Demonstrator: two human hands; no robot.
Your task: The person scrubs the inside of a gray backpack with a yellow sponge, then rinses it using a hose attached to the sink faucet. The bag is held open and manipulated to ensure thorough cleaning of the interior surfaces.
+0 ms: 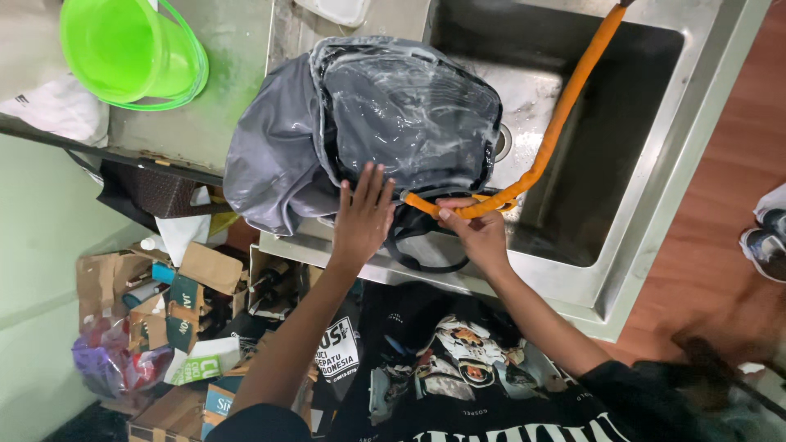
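A wet, soapy dark grey backpack (385,115) lies on its side across the edge of a steel sink (647,164). My left hand (363,214) presses flat, fingers spread, on the backpack's lower edge. My right hand (477,229) grips the end of an orange hose (565,106) that runs down from the top right and points at the backpack. A black strap loop (426,254) hangs below the hands over the sink's front rim.
A bright green bucket (131,49) stands on the counter at the top left. Cardboard boxes and packages (188,327) are piled on the floor at the lower left. A shoe (765,241) sits on the wooden floor at the right.
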